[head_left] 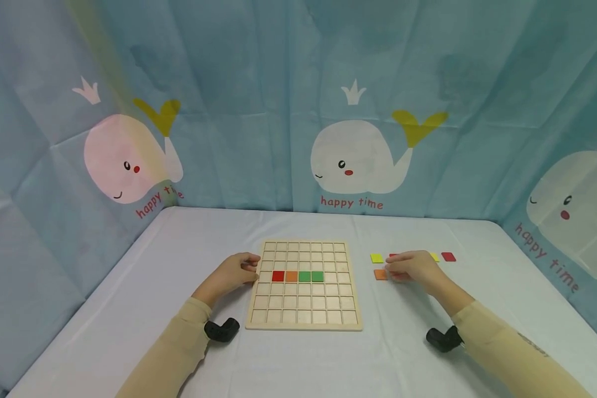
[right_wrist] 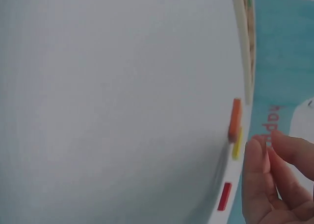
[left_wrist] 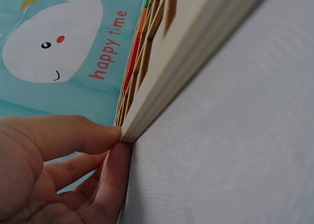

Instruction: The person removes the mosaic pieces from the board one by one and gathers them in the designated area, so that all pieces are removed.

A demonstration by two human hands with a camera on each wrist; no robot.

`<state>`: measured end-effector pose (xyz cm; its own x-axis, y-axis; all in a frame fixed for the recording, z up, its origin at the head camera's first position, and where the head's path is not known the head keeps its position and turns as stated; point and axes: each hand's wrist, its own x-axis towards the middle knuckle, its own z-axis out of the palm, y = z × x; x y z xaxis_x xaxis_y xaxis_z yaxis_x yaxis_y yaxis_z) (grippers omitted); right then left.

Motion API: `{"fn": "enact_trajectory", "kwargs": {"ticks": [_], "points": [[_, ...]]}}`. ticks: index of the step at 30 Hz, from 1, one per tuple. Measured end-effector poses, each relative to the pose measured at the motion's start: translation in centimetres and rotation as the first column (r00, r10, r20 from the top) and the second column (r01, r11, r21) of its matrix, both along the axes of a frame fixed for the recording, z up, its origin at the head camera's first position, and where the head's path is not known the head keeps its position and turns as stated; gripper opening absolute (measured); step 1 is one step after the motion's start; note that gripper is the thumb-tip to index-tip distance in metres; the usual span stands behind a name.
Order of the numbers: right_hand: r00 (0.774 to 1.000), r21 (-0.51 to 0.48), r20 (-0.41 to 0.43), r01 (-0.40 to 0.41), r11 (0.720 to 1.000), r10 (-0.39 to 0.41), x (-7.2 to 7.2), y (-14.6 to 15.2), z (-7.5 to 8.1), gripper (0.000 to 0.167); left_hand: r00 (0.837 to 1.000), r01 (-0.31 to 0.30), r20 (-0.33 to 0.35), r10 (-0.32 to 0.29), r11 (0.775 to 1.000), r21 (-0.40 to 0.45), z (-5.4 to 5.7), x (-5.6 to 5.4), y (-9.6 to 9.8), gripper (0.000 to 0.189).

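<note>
A pale wooden grid board (head_left: 303, 327) lies flat on the table. One of its rows bears a red tile (head_left: 278, 276), an orange tile (head_left: 291, 276) and two green tiles (head_left: 310, 276). My left hand (head_left: 234, 273) pinches the board's left edge; its thumb and finger meet the rim in the left wrist view. Right of the board, my right hand (head_left: 415, 266) hovers at a loose orange tile (head_left: 380, 275). In the right wrist view its fingers are loosely bent with a gap at the tips; no tile clearly shows between them.
Behind the right hand lie loose tiles: a yellow tile (head_left: 376, 258), a partly covered red tile (head_left: 393, 255), another yellow tile (head_left: 435, 257) and a red tile (head_left: 448, 257). A white cloth covers the table (head_left: 308, 365). Blue whale-print curtains (head_left: 258, 166) enclose the back and sides.
</note>
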<state>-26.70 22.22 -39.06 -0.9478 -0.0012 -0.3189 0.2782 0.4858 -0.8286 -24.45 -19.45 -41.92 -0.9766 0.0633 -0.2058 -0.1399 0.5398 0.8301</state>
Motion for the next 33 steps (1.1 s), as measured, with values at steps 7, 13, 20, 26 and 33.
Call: {"fn": "enact_trajectory", "kwargs": {"ticks": [7, 13, 20, 26, 33], "points": [[0.998, -0.074, -0.022, -0.064, 0.995, 0.062, 0.7, -2.7, 0.8, 0.038, 1.000, -0.001, -0.001, 0.001, 1.000, -0.009, 0.1, 0.0, 0.0, 0.051], [0.995, -0.097, -0.031, -0.102, 0.990, 0.099, 0.8, -5.0, 0.6, 0.033, 1.000, 0.002, 0.001, -0.002, 1.000, 0.003, 0.0, 0.1, 0.0, 0.050], [0.993, -0.109, -0.006, -0.115, 0.987, 0.115, 0.6, -7.0, 0.5, 0.031, 1.000, 0.003, -0.004, -0.003, 1.000, -0.004, 0.0, -0.1, 0.0, 0.051], [0.994, -0.112, 0.027, -0.104, 0.988, 0.107, 0.4, -8.1, 0.2, 0.030, 1.000, 0.007, -0.007, -0.007, 1.000, -0.005, 0.0, -0.1, -0.1, 0.051], [0.992, -0.136, 0.026, -0.120, 0.983, 0.125, 0.4, -9.2, -0.3, 0.026, 1.000, 0.021, -0.014, -0.021, 1.000, -0.005, 0.1, -0.1, -0.1, 0.051]]}}
